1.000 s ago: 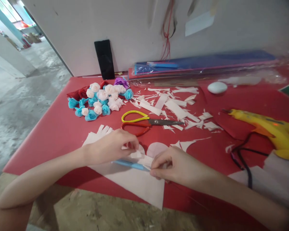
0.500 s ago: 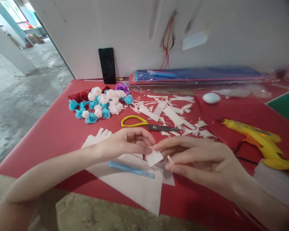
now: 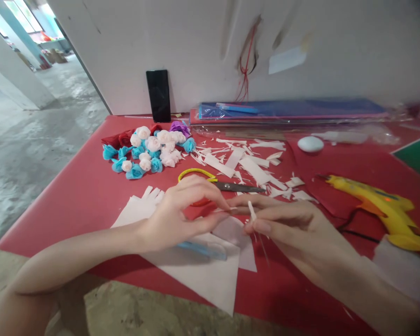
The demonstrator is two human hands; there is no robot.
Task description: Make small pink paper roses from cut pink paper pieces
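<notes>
My left hand (image 3: 184, 212) pinches a small white paper piece (image 3: 233, 208) between thumb and forefinger, seen nearly edge-on now. The fingertips of my right hand (image 3: 297, 226) are closed on a thin white paper roll (image 3: 252, 210), which stands up from them; a fine thread-like line hangs below. The two hands almost meet above white paper sheets (image 3: 210, 275) and a light blue pen (image 3: 203, 250), partly covered by my left hand. Just beyond lie scissors (image 3: 240, 187) with yellow-wrapped handles, one handle partly behind my left hand.
Paper flowers (image 3: 149, 149) in blue, white, red and purple lie at back left, near an upright black phone (image 3: 158, 95). White paper scraps (image 3: 254, 169) spread behind the scissors. A yellow glue gun (image 3: 381, 205) and a white egg-shaped object (image 3: 310, 144) are at right.
The small paper piece has turned from face-on to nearly edge-on. My left hand has risen slightly, and the paper roll in my right hand now stands more upright.
</notes>
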